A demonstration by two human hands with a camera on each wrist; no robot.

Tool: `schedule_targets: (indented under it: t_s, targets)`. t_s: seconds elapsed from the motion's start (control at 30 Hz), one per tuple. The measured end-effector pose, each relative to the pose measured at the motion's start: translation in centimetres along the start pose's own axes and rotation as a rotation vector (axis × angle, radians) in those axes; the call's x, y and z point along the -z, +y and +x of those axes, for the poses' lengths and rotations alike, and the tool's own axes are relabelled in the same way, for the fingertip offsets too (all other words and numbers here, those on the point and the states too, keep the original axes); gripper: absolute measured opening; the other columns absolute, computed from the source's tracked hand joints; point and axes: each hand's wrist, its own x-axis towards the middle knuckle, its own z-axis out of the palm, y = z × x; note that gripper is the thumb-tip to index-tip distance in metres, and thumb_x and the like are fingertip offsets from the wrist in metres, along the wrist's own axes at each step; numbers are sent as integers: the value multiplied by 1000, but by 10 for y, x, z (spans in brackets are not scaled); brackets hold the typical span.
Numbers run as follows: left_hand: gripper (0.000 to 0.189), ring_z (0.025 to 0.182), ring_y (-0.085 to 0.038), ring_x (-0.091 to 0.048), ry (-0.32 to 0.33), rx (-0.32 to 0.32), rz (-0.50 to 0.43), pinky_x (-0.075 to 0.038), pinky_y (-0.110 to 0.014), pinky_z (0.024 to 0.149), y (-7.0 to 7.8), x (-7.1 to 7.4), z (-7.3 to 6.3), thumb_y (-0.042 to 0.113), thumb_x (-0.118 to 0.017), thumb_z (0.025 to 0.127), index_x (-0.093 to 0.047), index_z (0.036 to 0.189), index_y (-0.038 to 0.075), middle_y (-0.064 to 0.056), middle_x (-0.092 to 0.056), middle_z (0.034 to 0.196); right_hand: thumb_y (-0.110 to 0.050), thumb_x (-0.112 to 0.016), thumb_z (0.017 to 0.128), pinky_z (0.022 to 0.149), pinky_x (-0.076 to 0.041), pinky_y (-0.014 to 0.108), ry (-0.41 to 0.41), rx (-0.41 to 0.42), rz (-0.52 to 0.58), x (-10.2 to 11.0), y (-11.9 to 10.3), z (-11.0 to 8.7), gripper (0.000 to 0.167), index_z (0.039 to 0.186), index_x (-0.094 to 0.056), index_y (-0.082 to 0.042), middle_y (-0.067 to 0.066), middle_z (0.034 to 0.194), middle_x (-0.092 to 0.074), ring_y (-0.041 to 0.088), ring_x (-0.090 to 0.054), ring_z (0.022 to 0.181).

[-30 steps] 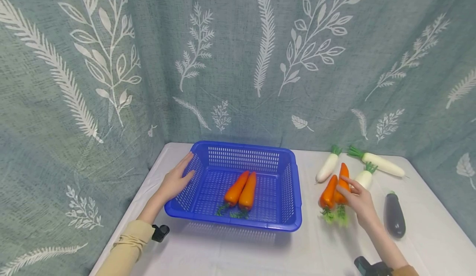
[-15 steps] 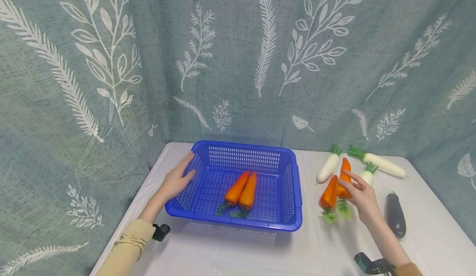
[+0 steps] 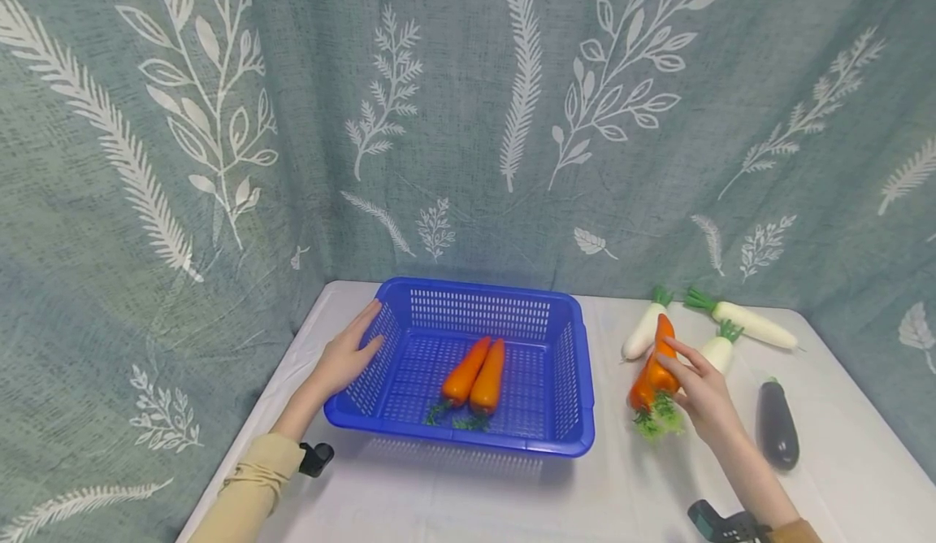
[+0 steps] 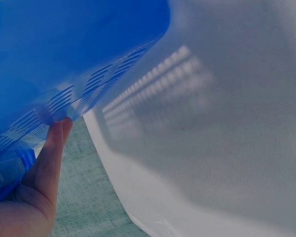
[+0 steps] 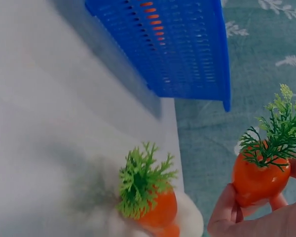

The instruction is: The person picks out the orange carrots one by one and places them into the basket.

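Observation:
My right hand (image 3: 704, 388) grips an orange carrot (image 3: 664, 356) with green tops, raised over a second carrot (image 3: 641, 393) that lies on the table. In the right wrist view the held carrot (image 5: 260, 180) sits between thumb and fingers, clear of the lower carrot (image 5: 160, 207). My left hand (image 3: 344, 360) rests with fairly straight fingers against the left side of a blue plastic basket (image 3: 468, 440). The left wrist view shows its fingertips at the slotted basket wall (image 4: 64, 101). Two carrots (image 3: 475, 376) lie side by side in the basket.
White radishes lie at the table's back right: one radish (image 3: 645, 330) behind the carrots, another radish (image 3: 756, 325) near the back edge, a third radish (image 3: 718, 351) beside the right hand. A dark eggplant (image 3: 777, 425) lies further right. A patterned curtain (image 3: 468, 120) hangs behind the table (image 3: 439, 502).
My right hand has lifted one carrot off the table and carried it left, over the other carrot. The left hand and basket have stayed in place.

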Motion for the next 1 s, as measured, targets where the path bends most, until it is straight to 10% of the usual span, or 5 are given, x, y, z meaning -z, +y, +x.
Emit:
schedule_targets:
  t_s: [0.33, 0.7, 1.0]
  targets:
    - [56, 141, -43, -24, 0, -7, 0, -23, -59, 113, -1, -1, 0, 9, -48, 101, -27, 150, -6, -23, -23, 157, -28, -54, 102, 110, -33, 40, -51, 4, 64, -9, -2, 1, 39, 139, -46, -29, 4, 144, -31, -2, -56, 92]
    - [56, 141, -43, -24, 3, -9, 10, -23, -59, 113, 0, 0, 1, 9, -48, 101, -27, 150, -7, -24, -23, 156, -30, -55, 100, 49, -29, 12, -72, 5, 110, -25, -12, -4, 26, 126, -52, -34, -6, 130, -42, -1, -46, 70]
    - [56, 141, -43, -24, 6, -7, 9, -23, -58, 113, 0, -1, 1, 8, -48, 100, -27, 150, -7, -24, -24, 156, -25, -55, 101, 46, -30, 11, -72, 36, 141, -37, -12, -5, 34, 134, -48, -26, -15, 90, -56, 1, -38, 55]
